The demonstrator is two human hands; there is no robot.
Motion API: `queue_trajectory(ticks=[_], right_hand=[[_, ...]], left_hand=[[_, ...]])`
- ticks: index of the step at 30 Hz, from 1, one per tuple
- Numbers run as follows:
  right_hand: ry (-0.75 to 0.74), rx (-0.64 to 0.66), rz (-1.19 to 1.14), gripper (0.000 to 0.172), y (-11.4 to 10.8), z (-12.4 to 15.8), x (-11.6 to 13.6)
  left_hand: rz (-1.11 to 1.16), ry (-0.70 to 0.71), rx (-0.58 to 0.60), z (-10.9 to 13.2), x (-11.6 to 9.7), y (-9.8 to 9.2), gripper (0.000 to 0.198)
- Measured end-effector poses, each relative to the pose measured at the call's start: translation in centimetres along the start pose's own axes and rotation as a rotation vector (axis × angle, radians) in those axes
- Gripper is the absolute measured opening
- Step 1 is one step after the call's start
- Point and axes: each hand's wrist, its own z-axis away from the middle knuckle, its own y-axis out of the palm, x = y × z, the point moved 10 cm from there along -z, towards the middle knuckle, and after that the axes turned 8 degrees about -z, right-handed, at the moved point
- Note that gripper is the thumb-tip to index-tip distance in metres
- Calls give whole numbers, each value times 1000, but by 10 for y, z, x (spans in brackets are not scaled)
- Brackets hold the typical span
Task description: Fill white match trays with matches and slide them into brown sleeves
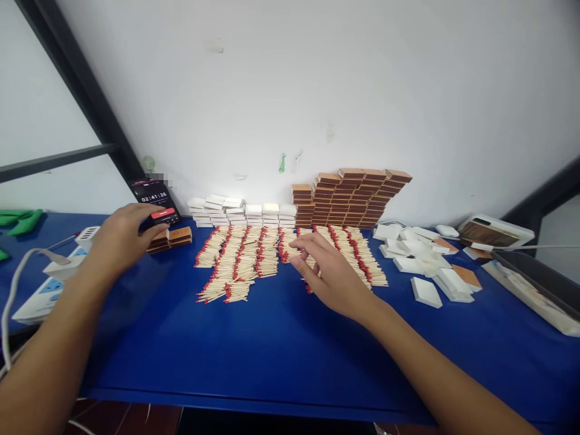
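Observation:
My left hand [129, 232] is at the left, beside a small group of brown matchboxes [180, 235] near a phone [156, 199]. Its thumb and fingers are apart, the thumb at the boxes' edge; whether it touches them I cannot tell. My right hand [333, 272] hovers over rows of loose red-tipped matches [244, 257], fingers bent, thumb and forefinger apart, with nothing seen between them. Behind the matches stand stacks of white matchbox trays [254, 214] and a taller stack of brown matchboxes [348, 202].
On the right lie scattered white trays [426, 292] and a brown sleeve [466, 278]. Farther right are a phone-like device [496, 231] and a dark-topped case [537, 284]. A white power strip [40, 299] with cables sits at left on the blue table [254, 356].

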Motion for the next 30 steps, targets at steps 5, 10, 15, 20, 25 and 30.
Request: queue_trajectory(ticks=[5,10,15,20,25,30], right_hand=[[-55,-71,65,17,-7,-4,-15],[41,-101,285,17,-17,-20,-38],[73,5,397,18,-10,-68,-46],[161,16,497,27,7,-119,-68],[181,-19,506,20,12,-133,-79],[124,-48,403,20,3,-136,-75]], left_hand=[[401,408,102,2,-130,3,30],[527,569,218,19,-201,37,25],[484,534,153,32,-189,52,30],[437,496,100,29,-170,53,26],[425,503,106,29,-170,60,24],[421,503,113,31,-171,60,24]])
